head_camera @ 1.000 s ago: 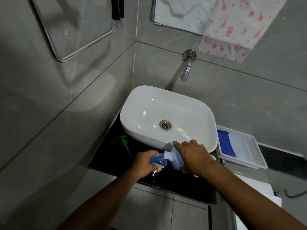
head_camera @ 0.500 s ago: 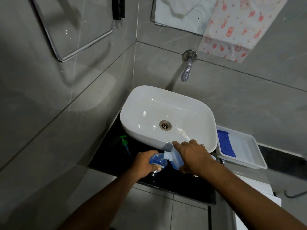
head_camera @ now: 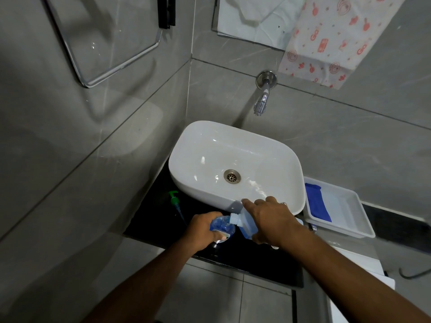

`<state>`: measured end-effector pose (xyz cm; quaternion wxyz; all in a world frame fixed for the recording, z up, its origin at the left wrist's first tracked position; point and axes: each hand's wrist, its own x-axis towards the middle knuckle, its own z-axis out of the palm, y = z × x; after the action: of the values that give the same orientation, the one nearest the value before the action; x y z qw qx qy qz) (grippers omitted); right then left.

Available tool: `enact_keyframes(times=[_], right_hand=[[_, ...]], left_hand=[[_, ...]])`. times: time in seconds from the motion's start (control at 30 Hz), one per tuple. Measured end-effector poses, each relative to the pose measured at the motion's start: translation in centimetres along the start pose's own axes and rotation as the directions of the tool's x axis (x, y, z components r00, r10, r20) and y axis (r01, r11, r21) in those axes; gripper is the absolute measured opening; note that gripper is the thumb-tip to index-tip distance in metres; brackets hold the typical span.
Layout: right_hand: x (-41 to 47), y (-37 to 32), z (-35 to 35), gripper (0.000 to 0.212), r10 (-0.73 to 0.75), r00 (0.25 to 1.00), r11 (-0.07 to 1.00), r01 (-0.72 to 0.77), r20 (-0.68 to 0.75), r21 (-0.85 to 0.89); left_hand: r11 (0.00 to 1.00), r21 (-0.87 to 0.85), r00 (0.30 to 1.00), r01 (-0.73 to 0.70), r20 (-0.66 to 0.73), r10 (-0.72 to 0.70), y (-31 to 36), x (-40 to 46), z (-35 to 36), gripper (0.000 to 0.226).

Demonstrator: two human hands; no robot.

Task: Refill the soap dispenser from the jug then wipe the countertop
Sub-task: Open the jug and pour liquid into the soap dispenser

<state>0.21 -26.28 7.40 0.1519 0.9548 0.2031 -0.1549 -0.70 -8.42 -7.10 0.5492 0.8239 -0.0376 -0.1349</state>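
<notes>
The right hand has its grip wrapped over the clear plastic jug of blue liquid soap, index finger stretched along the top, tipping it so the white threaded spout leans down and to the left. The left hand curls its grip around the small clear soap dispenser bottle, already showing blue inside, and steadies it on the black glossy counter just in front of the basin. Spout and bottle mouth meet or nearly meet; I cannot tell whether soap is running. To pour well, I would keep the spout right over the opening, tilt slowly, hold the bottle upright and watch the level, since an overflow here would spread on dark stone where it is hard to spot. The green pump head with its tube lies on the counter to the left, off the bottle. Behind the hands sits the white rounded-rectangle ceramic basin, with a chrome wall tap above it. To the right a white plastic tray holds a folded blue cloth, handy for the wipe to come. Grey tiled walls close the corner, a patterned white-and-red towel hanging above.
</notes>
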Motion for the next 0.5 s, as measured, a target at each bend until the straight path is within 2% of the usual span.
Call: enact_keyframes(times=[0.5], right_hand=[[-0.01,-0.21,-0.21,0.094,0.008,1.0,1.0,-0.008,0.002,-0.006]], left_hand=[[1.0,-0.001,1.0,0.017,-0.005,-0.017,-0.18,0.18,0.12,0.045]])
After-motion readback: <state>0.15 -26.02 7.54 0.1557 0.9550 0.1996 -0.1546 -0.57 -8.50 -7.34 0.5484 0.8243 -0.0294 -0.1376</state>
